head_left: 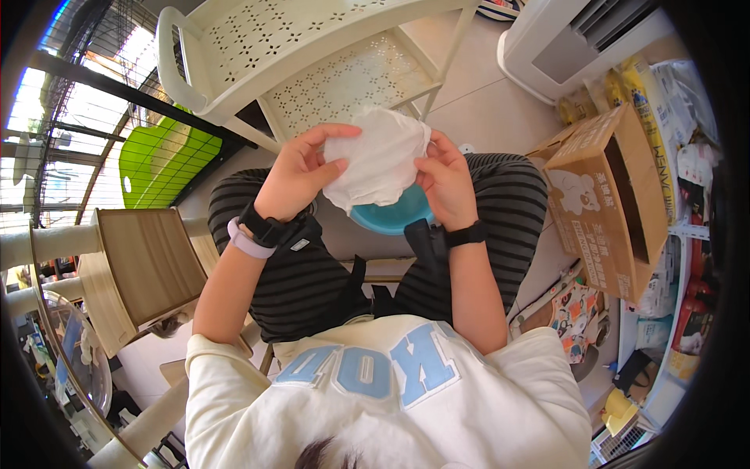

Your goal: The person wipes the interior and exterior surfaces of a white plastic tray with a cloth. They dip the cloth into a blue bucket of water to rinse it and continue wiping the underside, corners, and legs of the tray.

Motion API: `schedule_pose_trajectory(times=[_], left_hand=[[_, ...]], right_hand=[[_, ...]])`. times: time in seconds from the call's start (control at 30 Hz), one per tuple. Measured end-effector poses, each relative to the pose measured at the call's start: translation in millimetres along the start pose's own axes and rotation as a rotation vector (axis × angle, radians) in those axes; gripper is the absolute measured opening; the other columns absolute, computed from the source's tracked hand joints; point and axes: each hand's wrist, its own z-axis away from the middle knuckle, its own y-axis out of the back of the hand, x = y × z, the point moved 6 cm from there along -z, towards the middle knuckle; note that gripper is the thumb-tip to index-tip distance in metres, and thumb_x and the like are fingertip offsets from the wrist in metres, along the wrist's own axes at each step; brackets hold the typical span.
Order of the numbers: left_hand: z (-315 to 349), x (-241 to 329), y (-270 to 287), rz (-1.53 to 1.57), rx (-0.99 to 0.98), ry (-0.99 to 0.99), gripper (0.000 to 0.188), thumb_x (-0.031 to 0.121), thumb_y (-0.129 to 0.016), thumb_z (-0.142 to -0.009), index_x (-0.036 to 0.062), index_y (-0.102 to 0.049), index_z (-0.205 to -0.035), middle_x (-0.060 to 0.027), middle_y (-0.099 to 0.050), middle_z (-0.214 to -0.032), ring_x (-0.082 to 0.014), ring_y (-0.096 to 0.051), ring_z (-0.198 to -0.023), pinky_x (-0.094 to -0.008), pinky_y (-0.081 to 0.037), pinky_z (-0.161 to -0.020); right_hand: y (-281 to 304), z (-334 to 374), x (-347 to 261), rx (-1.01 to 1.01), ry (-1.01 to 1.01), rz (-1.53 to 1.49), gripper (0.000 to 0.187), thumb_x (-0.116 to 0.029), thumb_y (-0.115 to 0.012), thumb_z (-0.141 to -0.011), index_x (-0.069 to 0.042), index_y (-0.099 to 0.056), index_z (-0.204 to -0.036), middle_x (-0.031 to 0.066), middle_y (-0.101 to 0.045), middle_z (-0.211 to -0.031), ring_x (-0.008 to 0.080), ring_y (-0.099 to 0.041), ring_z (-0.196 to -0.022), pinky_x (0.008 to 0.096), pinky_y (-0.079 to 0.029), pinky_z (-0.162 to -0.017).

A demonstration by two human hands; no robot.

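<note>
Head view: a white cloth (375, 160) is held above a blue basin (391, 219), its left edge pinched by the left grip (300, 173), its right by the right grip (448, 184); spreading seems largely done, creases left unsmoothed.

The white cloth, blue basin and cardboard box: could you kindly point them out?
White cloth (373, 162): head view, middle of its face.
Blue basin (393, 227): head view, near rim.
Cardboard box (600, 209): head view, printed side.
</note>
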Motion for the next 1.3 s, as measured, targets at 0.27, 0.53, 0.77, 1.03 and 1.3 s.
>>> schedule_pose_trajectory(times=[0.27,0.53,0.77,1.03,1.3], left_hand=[[-3.8,-2.4,18.0,0.060,0.107,-0.016,0.062,-0.014,-0.045,-0.072,-0.0029,-0.038,-0.133,-0.0119,-0.043,-0.133,-0.0185,-0.044,-0.121,-0.0300,-0.033,-0.102],[-6.1,36.6,-12.4,-0.497,0.015,-0.199,0.073,-0.008,-0.042,-0.067,0.0081,-0.035,-0.138,-0.0085,-0.056,-0.115,-0.0068,-0.045,-0.059,-0.0222,-0.040,-0.053],[7.3,51.8,-74.3,-1.002,-0.073,-0.573,0.052,0.005,-0.057,-0.074,0.0021,-0.043,-0.123,-0.0155,-0.050,-0.116,-0.0300,-0.059,-0.069,-0.0364,-0.050,-0.062],[12.4,52.1,-83.4,-1.061,-0.138,-0.579,0.031,0.007,-0.058,-0.074,0.0014,-0.051,-0.104,-0.0146,-0.050,-0.110,-0.0321,-0.059,-0.075,-0.0388,-0.050,-0.069],[35.8,99.3,-81.1,-0.566,-0.070,-0.468,0.021,0.000,-0.061,-0.072,0.0040,-0.058,-0.093,-0.0087,-0.057,-0.077,-0.0216,-0.059,-0.064,-0.0295,-0.048,-0.056]], right_hand=[[14.4,-1.7,8.3,0.105,-0.138,0.230,0.033,0.000,-0.056,-0.081,0.002,-0.048,-0.113,0.0098,-0.064,-0.086,0.0166,-0.063,-0.070,0.0281,-0.052,-0.058],[-9.8,4.6,5.0,0.139,0.395,0.799,0.034,-0.003,-0.057,-0.084,0.001,-0.052,-0.117,0.0127,-0.058,-0.115,0.0199,-0.055,-0.106,0.0315,-0.043,-0.091],[-47.1,25.9,70.0,-0.093,-0.169,0.131,0.051,-0.017,-0.046,-0.094,-0.006,-0.029,-0.141,0.0079,-0.043,-0.134,0.0169,-0.042,-0.121,0.0306,-0.032,-0.102],[-41.5,19.8,87.3,-0.171,-0.182,-0.262,0.046,-0.026,-0.046,-0.093,-0.005,-0.037,-0.132,0.0099,-0.049,-0.124,0.0186,-0.050,-0.112,0.0320,-0.042,-0.093],[-9.4,25.5,45.4,-0.201,0.002,0.331,0.053,-0.009,-0.065,-0.075,-0.002,-0.044,-0.123,0.0095,-0.054,-0.118,0.0186,-0.054,-0.105,0.0316,-0.046,-0.085]])
